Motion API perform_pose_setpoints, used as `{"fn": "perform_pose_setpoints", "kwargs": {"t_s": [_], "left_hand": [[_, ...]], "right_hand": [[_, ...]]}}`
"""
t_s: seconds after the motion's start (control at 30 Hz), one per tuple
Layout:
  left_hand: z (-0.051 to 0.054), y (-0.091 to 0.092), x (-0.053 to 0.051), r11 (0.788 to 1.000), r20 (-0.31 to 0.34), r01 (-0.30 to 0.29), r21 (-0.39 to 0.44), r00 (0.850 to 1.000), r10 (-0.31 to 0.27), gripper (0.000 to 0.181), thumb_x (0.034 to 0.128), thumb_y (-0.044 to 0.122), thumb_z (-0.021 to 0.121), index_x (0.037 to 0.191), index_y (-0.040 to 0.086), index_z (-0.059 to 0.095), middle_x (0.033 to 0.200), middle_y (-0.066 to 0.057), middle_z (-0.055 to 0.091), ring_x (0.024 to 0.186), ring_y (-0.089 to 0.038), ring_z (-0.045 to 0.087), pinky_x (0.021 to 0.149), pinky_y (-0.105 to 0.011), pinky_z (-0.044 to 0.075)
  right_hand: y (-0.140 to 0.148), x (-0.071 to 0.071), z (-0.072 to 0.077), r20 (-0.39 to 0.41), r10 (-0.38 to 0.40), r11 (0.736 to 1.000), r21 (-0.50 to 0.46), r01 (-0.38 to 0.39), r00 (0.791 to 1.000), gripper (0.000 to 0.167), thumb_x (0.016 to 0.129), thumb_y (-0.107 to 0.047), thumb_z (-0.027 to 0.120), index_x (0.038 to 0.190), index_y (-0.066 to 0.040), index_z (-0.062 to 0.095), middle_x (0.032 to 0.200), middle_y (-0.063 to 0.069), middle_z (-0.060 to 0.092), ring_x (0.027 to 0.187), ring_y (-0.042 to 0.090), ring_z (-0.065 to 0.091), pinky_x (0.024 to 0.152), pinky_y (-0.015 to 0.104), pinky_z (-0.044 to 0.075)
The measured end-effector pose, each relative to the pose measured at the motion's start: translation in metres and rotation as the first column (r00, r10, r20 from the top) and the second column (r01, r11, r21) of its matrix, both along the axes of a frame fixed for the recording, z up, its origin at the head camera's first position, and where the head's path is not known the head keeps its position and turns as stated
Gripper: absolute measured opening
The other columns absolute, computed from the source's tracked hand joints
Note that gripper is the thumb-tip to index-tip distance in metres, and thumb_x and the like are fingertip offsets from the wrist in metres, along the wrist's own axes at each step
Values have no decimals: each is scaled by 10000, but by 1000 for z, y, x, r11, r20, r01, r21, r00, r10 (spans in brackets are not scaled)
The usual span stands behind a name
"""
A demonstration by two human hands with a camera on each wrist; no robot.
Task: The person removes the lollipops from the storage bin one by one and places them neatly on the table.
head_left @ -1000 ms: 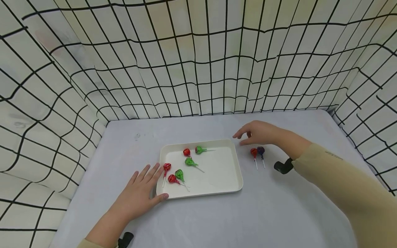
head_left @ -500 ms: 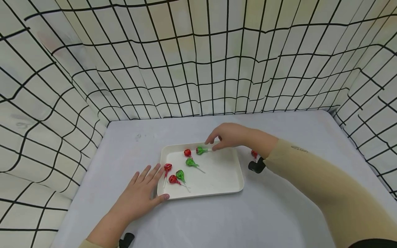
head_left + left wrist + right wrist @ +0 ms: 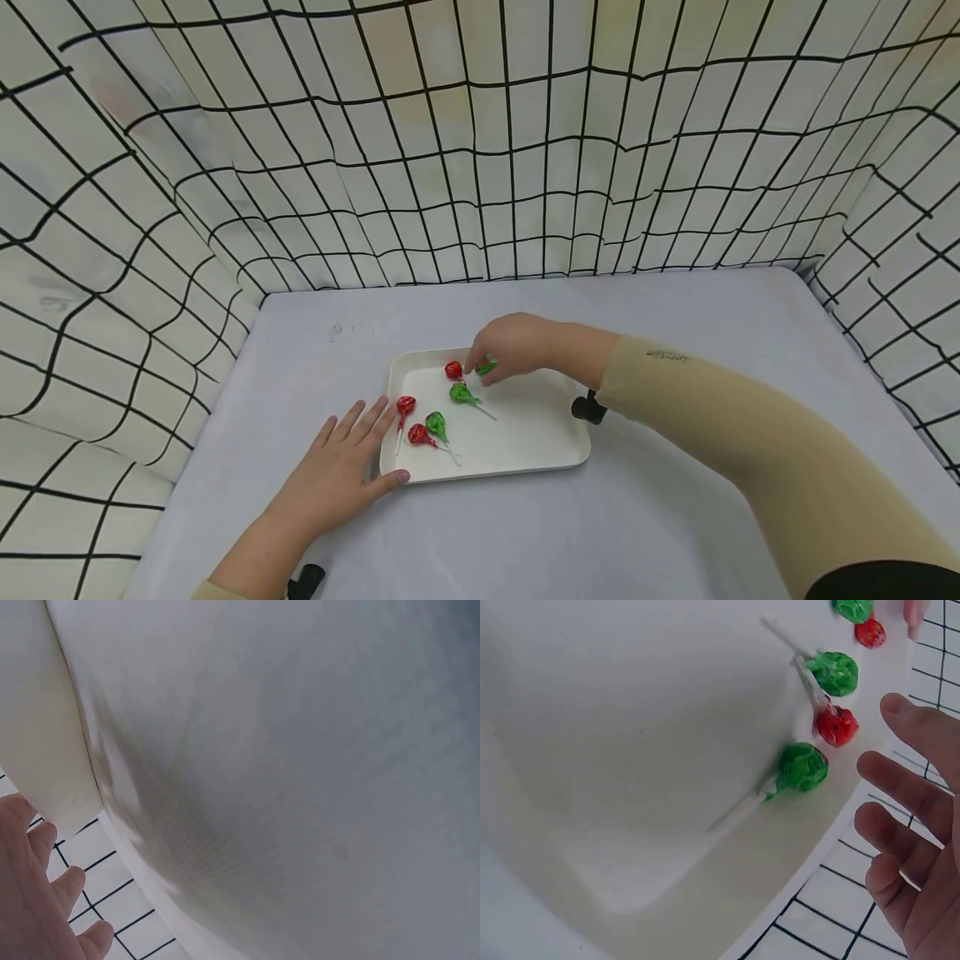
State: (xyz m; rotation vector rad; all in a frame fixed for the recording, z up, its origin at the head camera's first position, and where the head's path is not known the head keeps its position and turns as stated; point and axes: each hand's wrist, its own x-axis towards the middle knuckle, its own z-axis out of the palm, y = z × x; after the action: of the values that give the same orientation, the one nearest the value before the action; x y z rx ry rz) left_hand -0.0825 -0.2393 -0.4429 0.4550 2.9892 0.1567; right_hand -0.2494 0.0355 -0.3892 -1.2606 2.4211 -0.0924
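Observation:
My left hand [image 3: 341, 467] lies with spread fingers against the left edge of a white tray [image 3: 525, 433]. Above the tray's far side, my right hand [image 3: 517, 346] reaches over a green lollipop [image 3: 486, 367], partly covering it. In the right wrist view, the fingers [image 3: 889, 776] are loosely bent and hold nothing, beside the green lollipop [image 3: 804, 766] and a red lollipop [image 3: 837, 725]. Another green lollipop [image 3: 460, 393] lies just in front. Toward the left end are two red lollipops, one upright in line with the edge [image 3: 406, 405] and one slanted [image 3: 418, 433], beside a green lollipop [image 3: 437, 425].
The tray stands on a table with a white cloth [image 3: 480, 542]. A white backdrop with a black grid [image 3: 510, 167] rises behind and at both sides. A black wrist camera [image 3: 588, 408] hangs under the right wrist, close to the tray's right edge.
My right hand has moved left from the table beside the tray to over the green lollipop. Its arm now hides the red and dark lollipops on the table. The left hand stays put.

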Motion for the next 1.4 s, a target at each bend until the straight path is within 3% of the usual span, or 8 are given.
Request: {"fn": "perform_pose_setpoints", "kwargs": {"t_s": [0.17,0.3,0.77,1.03,1.4], "left_hand": [[-1,-1,1,1000,0,0,7,1000,0,941,835,669,638,1570,184,309,1636,-43,239,1489,-361,191,1169,-619,163],[-2,-1,2,1000,2,0,13,1000,0,951,831,688,628,1571,184,307,1637,-42,237,1490,-359,188,1169,-619,161],[-1,0,1,1000,15,9,24,1000,-9,939,843,665,633,1574,181,298,1640,-39,226,1493,-357,176,1172,-617,144],[-1,-1,0,1000,23,-9,8,1000,9,954,832,679,634,1574,182,297,1641,-45,225,1495,-358,168,1170,-622,151],[1,0,0,1000,23,-9,8,1000,8,948,838,659,643,1577,184,288,1641,-45,223,1492,-364,175,1166,-630,156]], "right_hand": [[-15,2,-3,-50,67,997,44,-65,996,316,926,-323,716,1240,-284,715,1094,-93,698,942,62,592,865,258,499],[-23,4,-8,-50,71,996,50,-68,996,311,922,-306,723,1233,-299,717,1149,-117,693,977,47,601,878,253,498],[-37,9,-28,-104,124,989,95,-114,987,355,916,-318,731,1268,-289,697,1089,-100,658,922,77,581,882,279,508],[-40,8,-30,-103,94,990,113,-83,990,403,913,-349,729,1307,-293,669,1100,-106,651,914,69,566,882,274,498],[-40,10,-29,8,16,995,98,-17,1000,294,891,-333,757,1183,-306,738,987,-104,613,903,86,547,842,277,482]]}}
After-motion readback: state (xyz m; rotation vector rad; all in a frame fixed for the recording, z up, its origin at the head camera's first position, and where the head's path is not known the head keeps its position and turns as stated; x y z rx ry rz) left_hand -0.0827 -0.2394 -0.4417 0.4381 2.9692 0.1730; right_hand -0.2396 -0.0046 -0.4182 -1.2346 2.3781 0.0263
